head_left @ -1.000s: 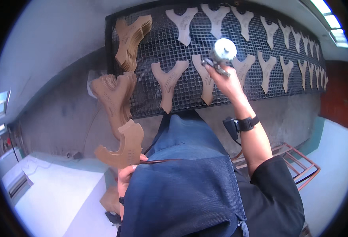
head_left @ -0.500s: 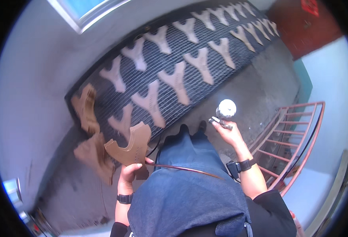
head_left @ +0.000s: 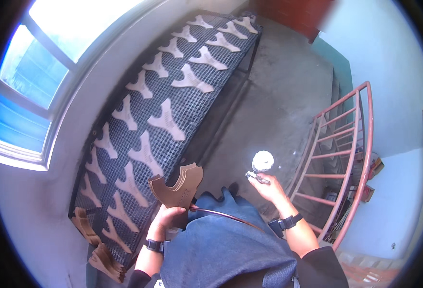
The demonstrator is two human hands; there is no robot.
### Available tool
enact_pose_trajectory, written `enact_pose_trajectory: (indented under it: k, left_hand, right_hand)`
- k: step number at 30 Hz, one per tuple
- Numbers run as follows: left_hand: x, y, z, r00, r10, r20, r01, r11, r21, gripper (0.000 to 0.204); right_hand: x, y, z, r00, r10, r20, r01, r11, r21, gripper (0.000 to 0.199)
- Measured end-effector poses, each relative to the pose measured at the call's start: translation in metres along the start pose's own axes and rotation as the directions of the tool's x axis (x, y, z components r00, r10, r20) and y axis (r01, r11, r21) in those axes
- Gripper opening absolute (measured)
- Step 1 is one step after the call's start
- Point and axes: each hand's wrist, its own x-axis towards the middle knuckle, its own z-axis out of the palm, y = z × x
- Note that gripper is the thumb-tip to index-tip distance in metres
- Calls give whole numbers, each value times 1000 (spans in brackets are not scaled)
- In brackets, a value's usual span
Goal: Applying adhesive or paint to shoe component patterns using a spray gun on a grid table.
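My left hand (head_left: 169, 215) is closed round a small stack of brown Y-shaped cardboard pieces (head_left: 179, 188), held in front of the blue apron. A thin reddish-brown hose (head_left: 226, 217) runs from beside that hand across the apron. With my right hand (head_left: 269, 188) I grip what looks like a spray gun (head_left: 257, 177), with a round, bright white cup (head_left: 263, 161) on it. Many flat, pale Y-shaped pieces (head_left: 166, 121) lie apart in rows on the black mesh rack (head_left: 170, 103). Two more brown stacks (head_left: 107, 263) sit at its near left end.
A pink metal railing (head_left: 348, 165) stands on the right beside steps. The window (head_left: 38, 77) is on the left wall, past the rack. Grey concrete floor (head_left: 269, 105) lies between rack and railing. A dark red panel (head_left: 293, 14) is at the far end.
The view has turned to the right, so the rack now runs lengthwise away from me and more window shows. Both hands keep hold of the same things.
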Motion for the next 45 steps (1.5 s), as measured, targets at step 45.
enact_pose_trajectory:
  k: [45]
  left_hand:
    - [642, 181, 271, 427, 330, -842, -660, 750, -40, 55]
  right_hand:
    - [1012, -349, -376, 862, -399, 312, 383, 917, 113, 41]
